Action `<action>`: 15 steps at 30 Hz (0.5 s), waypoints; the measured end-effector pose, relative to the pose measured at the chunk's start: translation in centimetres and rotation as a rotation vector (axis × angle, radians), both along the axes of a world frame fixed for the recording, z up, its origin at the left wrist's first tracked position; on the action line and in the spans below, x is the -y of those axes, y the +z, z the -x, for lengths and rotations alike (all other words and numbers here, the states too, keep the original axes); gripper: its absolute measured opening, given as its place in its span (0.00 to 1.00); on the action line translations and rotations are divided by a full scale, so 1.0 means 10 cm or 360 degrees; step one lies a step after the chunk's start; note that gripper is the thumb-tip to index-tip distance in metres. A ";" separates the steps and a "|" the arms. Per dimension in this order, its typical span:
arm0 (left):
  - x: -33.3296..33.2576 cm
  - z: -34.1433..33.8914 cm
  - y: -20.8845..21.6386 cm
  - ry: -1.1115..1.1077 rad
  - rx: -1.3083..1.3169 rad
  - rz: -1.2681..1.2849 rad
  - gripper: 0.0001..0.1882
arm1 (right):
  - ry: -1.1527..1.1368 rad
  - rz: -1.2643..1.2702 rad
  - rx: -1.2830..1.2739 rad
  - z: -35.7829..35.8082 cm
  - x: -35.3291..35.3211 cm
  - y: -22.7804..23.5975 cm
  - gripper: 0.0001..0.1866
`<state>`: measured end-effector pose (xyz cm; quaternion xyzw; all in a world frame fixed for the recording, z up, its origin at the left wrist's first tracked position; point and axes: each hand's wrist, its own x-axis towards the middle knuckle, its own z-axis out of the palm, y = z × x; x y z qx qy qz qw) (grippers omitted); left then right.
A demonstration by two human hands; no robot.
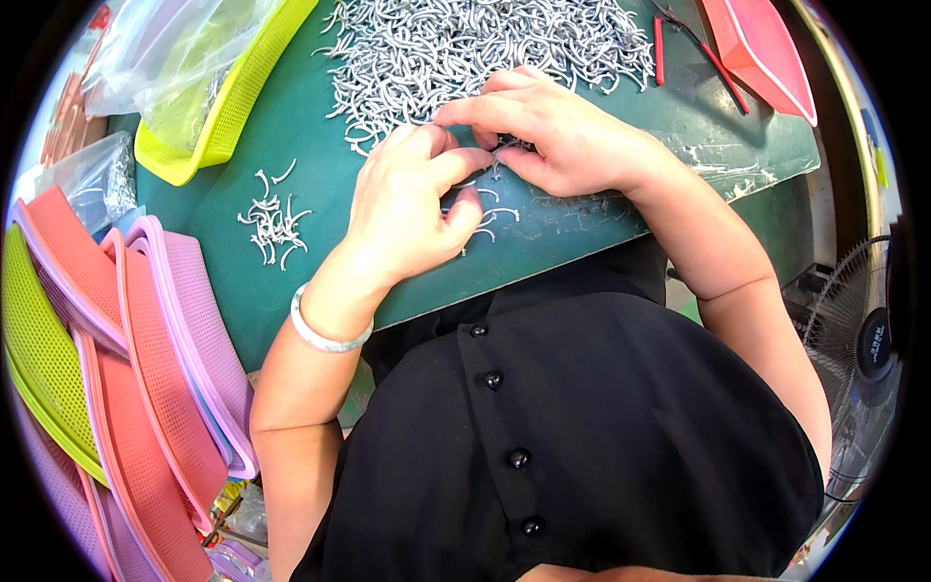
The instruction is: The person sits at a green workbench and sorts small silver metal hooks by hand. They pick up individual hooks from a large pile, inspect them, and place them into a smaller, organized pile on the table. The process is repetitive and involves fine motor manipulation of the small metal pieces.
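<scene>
My left hand [412, 194] and my right hand [558, 131] come together at the near edge of a big pile of small grey curved pieces [485, 48]. Both have bent fingers, and their tips meet around a tiny grey piece [497, 167] that is mostly hidden. The right index finger reaches across toward the left knuckles. A few loose curved pieces [499, 211] with thickened ends lie beside the left thumb. Farther left, a small heap of similar pieces [274, 228] rests on the green table [339, 262]. A pale bangle circles my left wrist.
Red-handled pliers [713, 63] lie at the back right beside a pink tray [761, 53]. A yellow-green basket [208, 121] with plastic bags stands at the back left. Stacked plastic baskets [160, 359] crowd the left side. At far right is a fan [853, 330].
</scene>
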<state>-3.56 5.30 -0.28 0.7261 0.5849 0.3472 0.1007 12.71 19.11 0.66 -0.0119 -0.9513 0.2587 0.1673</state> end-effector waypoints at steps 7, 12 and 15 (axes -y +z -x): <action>0.00 0.00 -0.03 0.0066 0.0015 0.0031 0.11 | 0.0000 0.0033 0.0011 -0.02 -0.03 0.03 0.33; -0.01 0.02 -0.06 0.0083 0.0056 0.0017 0.10 | -0.0022 0.0052 -0.0029 -0.01 -0.04 -0.02 0.32; -0.01 0.02 -0.05 0.0080 0.0049 0.0049 0.10 | -0.0037 0.0046 -0.0024 0.00 -0.03 -0.01 0.31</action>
